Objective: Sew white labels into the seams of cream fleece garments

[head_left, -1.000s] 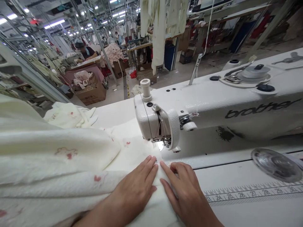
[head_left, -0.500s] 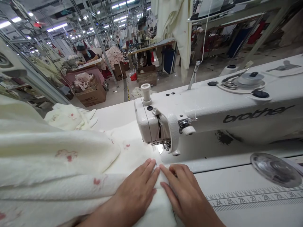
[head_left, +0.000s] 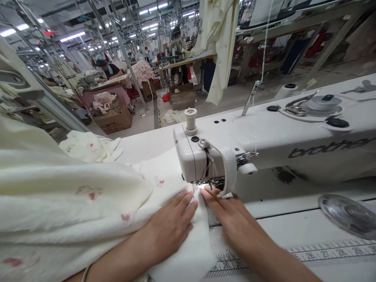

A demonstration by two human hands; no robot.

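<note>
Cream fabric [head_left: 114, 196] with reddish printed motifs lies in broad folds over the left of the white table [head_left: 143, 145]; its near part runs beneath the head of a white sewing machine [head_left: 264, 137] marked "brother". Left grip [head_left: 170, 223], a bare hand, spread flat on the fabric, unclenched, fingers extended toward the lit area under the machine head; a thin band [head_left: 85, 274] circles that wrist. Right grip [head_left: 229, 207], also bare, reaches in from the right, fingertips at the fabric's edge, close under the head; thumb hidden, cannot tell whether it pinches the fabric. Fingertips of both hands close together, a narrow gap between. Small dark marks by the left fingertips, too small to read. A smaller crumpled cloth bundle [head_left: 91, 147], cream with red spots, sits farther back on the table. To the right: a round translucent disc [head_left: 346, 215] and, nearer, a printed ruler scale [head_left: 323, 254] partly covered by the right forearm. Thread [head_left: 266, 43] drops to a slanted metal rod [head_left: 249, 100] on the machine's top. Beyond: a seated co-worker in a dark top [head_left: 111, 70], a cardboard box [head_left: 114, 119] holding pale pink cloth, cream cloth hanging [head_left: 219, 58].
</note>
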